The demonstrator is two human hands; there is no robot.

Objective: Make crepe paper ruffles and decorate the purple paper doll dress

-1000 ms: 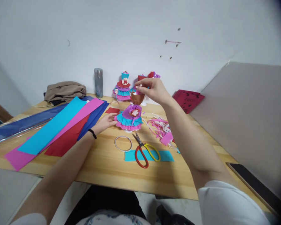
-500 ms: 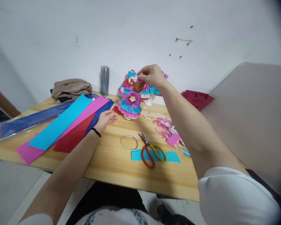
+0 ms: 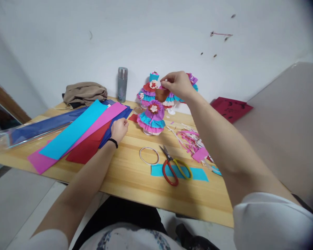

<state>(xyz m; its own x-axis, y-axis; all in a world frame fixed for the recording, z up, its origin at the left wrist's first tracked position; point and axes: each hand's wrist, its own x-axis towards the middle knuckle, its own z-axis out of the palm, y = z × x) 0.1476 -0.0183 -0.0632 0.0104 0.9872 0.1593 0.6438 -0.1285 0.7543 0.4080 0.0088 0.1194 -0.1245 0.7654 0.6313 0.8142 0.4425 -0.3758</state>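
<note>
My right hand (image 3: pixel 178 84) pinches the top of a small paper dress (image 3: pixel 151 118) at its brown bodice (image 3: pixel 161 94). Its ruffled skirt is purple, blue and pink, with a flower at the waist. A white base shows under the skirt, at the tabletop. To its left, my left hand (image 3: pixel 120 129) rests by the dark blue paper (image 3: pixel 106 136), fingers curled in. What those fingers hold, if anything, is hidden. Just beyond them lies a red paper scrap (image 3: pixel 133 118). Behind the held dress stands another ruffled dress (image 3: pixel 149 93), with more ruffles partly hidden by my right hand.
Scissors (image 3: pixel 168 158) lie across a blue paper strip (image 3: pixel 198 173), near a white ring (image 3: pixel 149 156). Paper scraps (image 3: pixel 193 142) are heaped at right. Coloured paper sheets (image 3: pixel 75 128) cover the left side. A flask (image 3: pixel 122 85) and brown cloth (image 3: pixel 86 93) stand against the wall.
My left hand's fingers have curled in from being stretched out. My right hand keeps its pinch on the dress. The whole view has shifted a little.
</note>
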